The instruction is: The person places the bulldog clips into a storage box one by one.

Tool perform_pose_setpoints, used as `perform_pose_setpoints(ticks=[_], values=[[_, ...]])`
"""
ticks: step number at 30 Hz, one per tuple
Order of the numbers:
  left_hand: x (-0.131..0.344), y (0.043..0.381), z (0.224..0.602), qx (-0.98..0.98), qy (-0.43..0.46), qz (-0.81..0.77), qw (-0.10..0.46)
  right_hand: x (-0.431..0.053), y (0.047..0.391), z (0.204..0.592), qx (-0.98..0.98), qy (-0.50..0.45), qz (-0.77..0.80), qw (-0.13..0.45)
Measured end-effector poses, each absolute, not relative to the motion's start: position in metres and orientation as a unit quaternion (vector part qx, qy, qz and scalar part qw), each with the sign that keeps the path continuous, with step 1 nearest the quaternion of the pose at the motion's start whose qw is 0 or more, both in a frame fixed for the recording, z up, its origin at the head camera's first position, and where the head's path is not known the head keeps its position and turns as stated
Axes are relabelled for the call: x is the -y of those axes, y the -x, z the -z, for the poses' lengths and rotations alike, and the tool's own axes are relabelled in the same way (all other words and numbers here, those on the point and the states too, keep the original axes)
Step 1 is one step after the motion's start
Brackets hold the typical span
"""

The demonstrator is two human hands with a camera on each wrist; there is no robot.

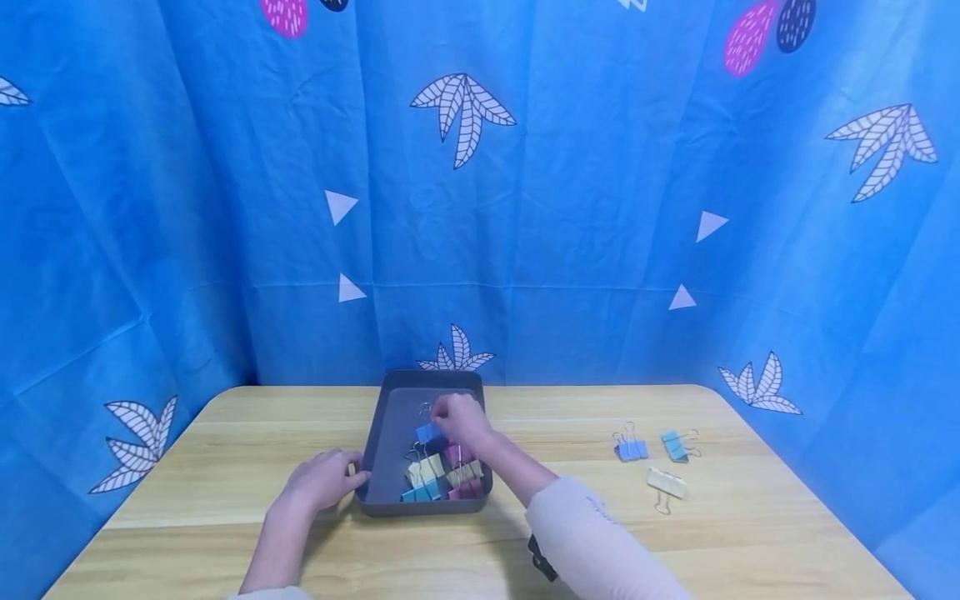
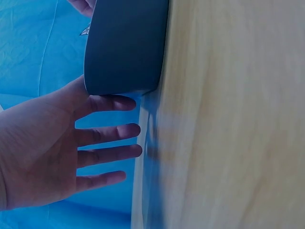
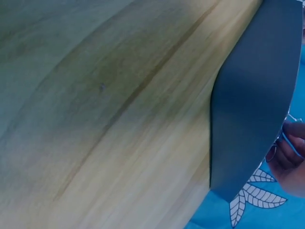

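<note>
A dark grey tray (image 1: 384, 454) stands on the table, with several binder clips gathered toward its near right part. My right hand (image 1: 463, 421) is over the tray, fingertips pinching a binder clip by its wire handles; a blue clip body (image 1: 427, 433) shows just beneath them. In the right wrist view, wire loops stick out by the curled fingers (image 3: 290, 148), partly behind the tray wall. My left hand (image 1: 321, 482) rests against the tray's left side, thumb at the rim. The left wrist view shows its other fingers (image 2: 108, 137) straight and spread, the index touching the wall.
To the right on the wooden table (image 1: 570, 417) lie a blue binder clip (image 1: 632, 450), a teal one (image 1: 675, 447) and a cream one (image 1: 667, 482). A blue patterned curtain (image 1: 600, 208) hangs behind and along both sides.
</note>
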State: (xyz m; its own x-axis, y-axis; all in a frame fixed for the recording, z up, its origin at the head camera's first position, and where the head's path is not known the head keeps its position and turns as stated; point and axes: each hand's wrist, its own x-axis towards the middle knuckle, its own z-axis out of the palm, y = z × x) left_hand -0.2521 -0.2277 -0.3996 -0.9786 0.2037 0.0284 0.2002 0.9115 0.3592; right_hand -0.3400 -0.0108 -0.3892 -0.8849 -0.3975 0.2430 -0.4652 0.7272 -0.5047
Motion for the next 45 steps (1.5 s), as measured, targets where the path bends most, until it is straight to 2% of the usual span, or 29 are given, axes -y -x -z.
perform_pose_setpoints(ticks=[6, 21, 31, 40, 45], values=[[0.227, 0.253, 0.398, -0.977, -0.102, -0.188, 0.007, 0.011, 0.34, 0.392, 0.932, -0.25, -0.261, 0.021], [0.226, 0.256, 0.399, -0.975, -0.099, -0.198, 0.009, 0.009, 0.341, 0.396, 0.942, -0.241, -0.233, -0.011], [0.225, 0.256, 0.401, -0.975, -0.091, -0.203, 0.016, 0.003, 0.345, 0.395, 0.933, -0.258, -0.249, 0.031], [0.227, 0.256, 0.405, -0.973, -0.087, -0.212, 0.019, -0.017, 0.339, 0.375, 0.913, -0.256, -0.314, 0.033], [0.228, 0.255, 0.406, -0.972, -0.087, -0.217, 0.018, -0.035, 0.329, 0.362, 0.904, -0.27, -0.326, 0.056]])
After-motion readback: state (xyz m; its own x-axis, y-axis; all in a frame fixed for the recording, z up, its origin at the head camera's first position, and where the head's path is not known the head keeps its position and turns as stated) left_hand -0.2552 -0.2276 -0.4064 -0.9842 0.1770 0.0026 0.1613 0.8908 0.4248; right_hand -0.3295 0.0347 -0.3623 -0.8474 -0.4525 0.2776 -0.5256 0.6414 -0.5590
